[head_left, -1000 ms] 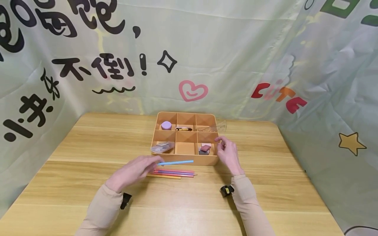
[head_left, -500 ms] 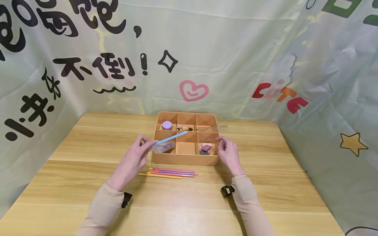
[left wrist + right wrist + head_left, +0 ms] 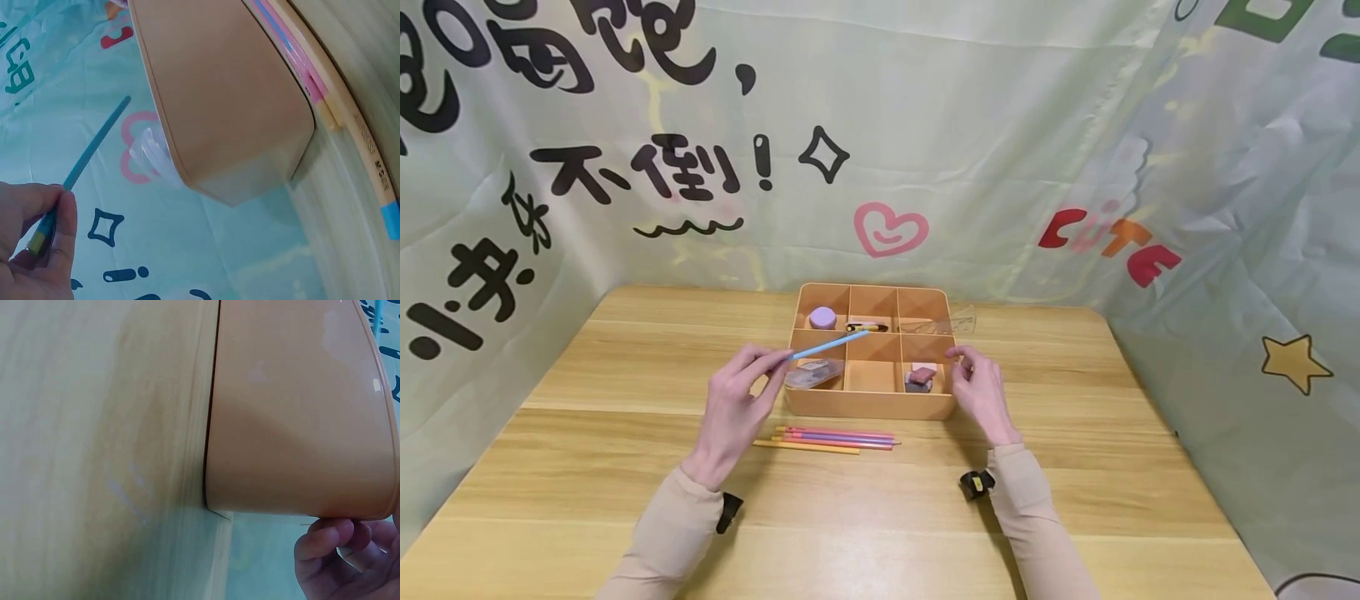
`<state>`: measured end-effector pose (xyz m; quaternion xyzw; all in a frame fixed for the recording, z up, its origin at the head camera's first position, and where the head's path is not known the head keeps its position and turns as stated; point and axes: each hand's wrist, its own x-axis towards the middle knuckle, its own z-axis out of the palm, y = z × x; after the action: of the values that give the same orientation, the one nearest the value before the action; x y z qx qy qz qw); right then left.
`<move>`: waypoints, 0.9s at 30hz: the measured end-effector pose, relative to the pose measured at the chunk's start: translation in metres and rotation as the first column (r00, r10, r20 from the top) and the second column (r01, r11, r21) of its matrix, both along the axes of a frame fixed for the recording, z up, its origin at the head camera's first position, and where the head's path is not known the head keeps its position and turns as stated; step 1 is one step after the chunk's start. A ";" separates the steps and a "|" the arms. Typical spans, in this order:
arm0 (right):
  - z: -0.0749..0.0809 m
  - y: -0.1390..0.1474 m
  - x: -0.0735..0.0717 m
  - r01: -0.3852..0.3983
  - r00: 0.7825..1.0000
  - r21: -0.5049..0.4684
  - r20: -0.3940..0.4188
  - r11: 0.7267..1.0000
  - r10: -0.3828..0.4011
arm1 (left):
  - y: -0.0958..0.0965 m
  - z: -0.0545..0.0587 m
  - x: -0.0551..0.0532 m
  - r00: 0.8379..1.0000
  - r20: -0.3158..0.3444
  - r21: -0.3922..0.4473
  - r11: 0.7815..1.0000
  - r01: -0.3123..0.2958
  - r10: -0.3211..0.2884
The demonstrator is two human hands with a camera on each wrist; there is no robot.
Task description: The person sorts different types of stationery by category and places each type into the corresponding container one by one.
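My left hand (image 3: 733,404) pinches a blue pencil (image 3: 831,343) near its yellow-banded end, between thumb and fingers. The pencil (image 3: 97,144) slants up over the left side of an orange-tan divided box (image 3: 872,407), clear of its compartments. At the box's right wall, my right hand (image 3: 981,396) grips the rim; curled fingers (image 3: 325,540) lie against the outer wall, while the thumb is mostly hidden. Several pencils (image 3: 842,437), pink, purple and yellow, lie side by side on the table in front of the box.
In the box are a purple round item (image 3: 822,318), a yellow-black item (image 3: 867,327), a clear triangular ruler (image 3: 958,321) sticking out over the right edge, a clear plastic case (image 3: 815,374) and small eraser-like blocks (image 3: 921,377). A printed cloth (image 3: 1000,125) hangs behind the wooden table (image 3: 880,533).
My left hand has lifted the blue pencil from beside the other pencils to above the box's left side, then drawn slightly back with it. The right hand stays at the box's right rim.
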<state>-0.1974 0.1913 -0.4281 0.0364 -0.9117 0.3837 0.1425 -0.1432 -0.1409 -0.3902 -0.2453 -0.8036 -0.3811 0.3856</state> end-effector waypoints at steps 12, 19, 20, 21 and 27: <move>-0.002 0.000 -0.001 0.013 0.999 0.010 -0.049 1.000 -0.012 | 0.017 0.005 0.006 0.999 0.027 -0.040 0.998 0.046 -0.045; -0.002 0.000 -0.001 0.009 0.998 0.003 -0.056 1.000 -0.008 | 0.035 0.006 0.003 0.993 0.118 -0.176 0.983 0.045 -0.024; -0.002 0.000 -0.001 0.008 0.998 0.003 -0.056 1.000 -0.008 | 0.037 0.006 0.002 0.992 0.128 -0.203 0.978 0.042 -0.016; -0.002 0.000 -0.001 0.008 0.998 0.005 -0.056 1.000 -0.008 | 0.039 0.006 0.002 0.990 0.142 -0.225 0.973 0.042 -0.010; -0.002 0.000 -0.001 0.007 0.999 0.008 -0.046 1.000 -0.006 | 0.051 0.009 0.001 0.977 0.210 -0.329 0.943 0.042 0.030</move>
<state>-0.1980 0.1911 -0.4297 0.0427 -0.9098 0.3785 0.1646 -0.1427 -0.0901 -0.3809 -0.2673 -0.8919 -0.2657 0.2498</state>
